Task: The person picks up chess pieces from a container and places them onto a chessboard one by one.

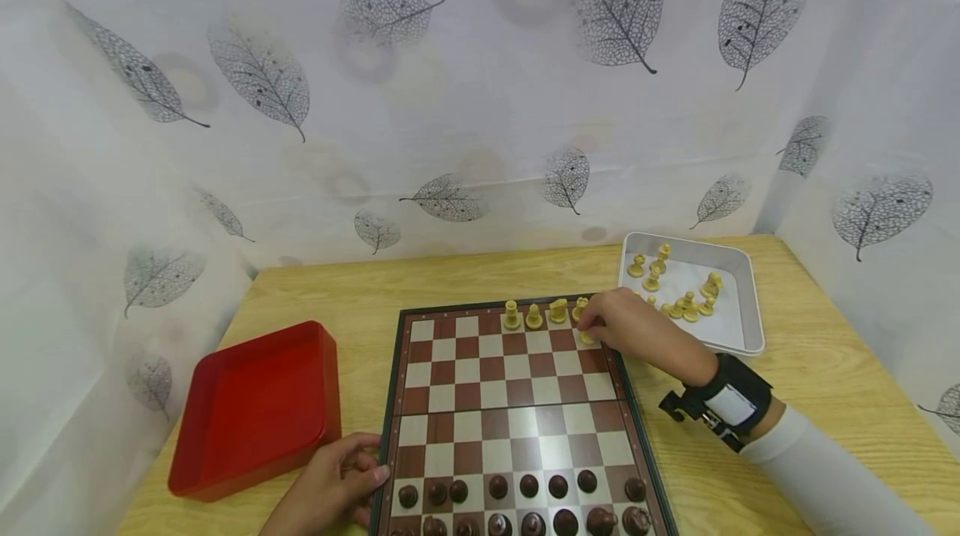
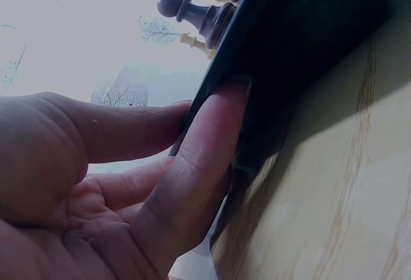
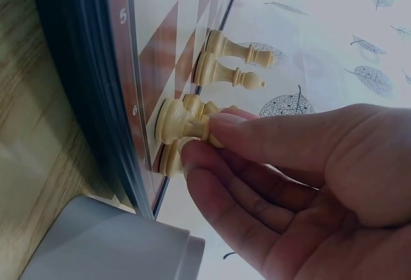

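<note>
My right hand (image 1: pixel 626 323) pinches a cream pawn (image 3: pixel 176 122) between thumb and fingers at the far right corner of the chessboard (image 1: pixel 495 369). Its base is at the board surface, and the fingers cover its top. Several cream pieces, among them a knight (image 1: pixel 558 310) and a bishop (image 1: pixel 533 317), stand along the far edge. My left hand (image 1: pixel 333 482) grips the board's left edge, with the thumb above and a finger below it in the left wrist view. Dark pieces, including a dark pawn (image 2: pixel 199 20), stand in two rows on the near side.
A white tray (image 1: pixel 752 303) with several loose cream pieces lies behind the right hand, near the board's far right corner. On the left sits a red box (image 1: pixel 255 403), inside which no pieces show. A leaf-patterned cloth (image 1: pixel 450 102) hangs behind the wooden table (image 1: pixel 352 286).
</note>
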Action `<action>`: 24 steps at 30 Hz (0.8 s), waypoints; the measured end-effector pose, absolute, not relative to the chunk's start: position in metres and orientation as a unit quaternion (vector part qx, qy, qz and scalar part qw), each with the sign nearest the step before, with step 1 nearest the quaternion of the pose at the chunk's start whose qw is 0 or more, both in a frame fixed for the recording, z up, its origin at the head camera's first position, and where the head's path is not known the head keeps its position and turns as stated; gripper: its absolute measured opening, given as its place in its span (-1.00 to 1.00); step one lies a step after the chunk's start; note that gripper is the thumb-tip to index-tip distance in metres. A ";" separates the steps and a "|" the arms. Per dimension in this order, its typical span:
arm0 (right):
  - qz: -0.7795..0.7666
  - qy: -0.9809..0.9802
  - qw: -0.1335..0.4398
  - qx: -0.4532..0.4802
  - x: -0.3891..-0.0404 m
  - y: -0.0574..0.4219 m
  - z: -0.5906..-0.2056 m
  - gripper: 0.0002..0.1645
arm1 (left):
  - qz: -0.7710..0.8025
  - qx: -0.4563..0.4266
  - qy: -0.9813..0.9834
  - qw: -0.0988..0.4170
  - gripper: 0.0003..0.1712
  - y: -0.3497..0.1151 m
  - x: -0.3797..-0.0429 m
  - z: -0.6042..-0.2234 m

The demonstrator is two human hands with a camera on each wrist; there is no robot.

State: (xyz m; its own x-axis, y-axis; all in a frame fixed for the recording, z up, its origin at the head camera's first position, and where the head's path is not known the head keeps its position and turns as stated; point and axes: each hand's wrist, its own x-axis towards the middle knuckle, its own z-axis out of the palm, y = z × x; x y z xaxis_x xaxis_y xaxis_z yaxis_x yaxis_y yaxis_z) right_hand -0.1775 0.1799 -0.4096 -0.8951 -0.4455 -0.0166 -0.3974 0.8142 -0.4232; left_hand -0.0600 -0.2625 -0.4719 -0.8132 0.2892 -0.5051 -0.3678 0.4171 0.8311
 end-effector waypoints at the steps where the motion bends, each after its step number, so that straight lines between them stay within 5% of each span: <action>1: -0.210 0.951 0.060 -0.220 -0.178 0.180 -0.409 -0.85 | 0.540 -0.025 0.785 0.304 -0.16 -0.262 -0.060 -0.472; 11: -0.220 0.948 0.081 -0.217 -0.178 0.184 -0.405 -0.81 | 0.521 -0.046 0.795 0.308 -0.16 -0.260 -0.064 -0.470; 24: -0.200 0.959 0.033 -0.198 -0.176 0.224 -0.379 -0.75 | 0.523 -0.056 0.789 0.317 -0.20 -0.260 -0.068 -0.471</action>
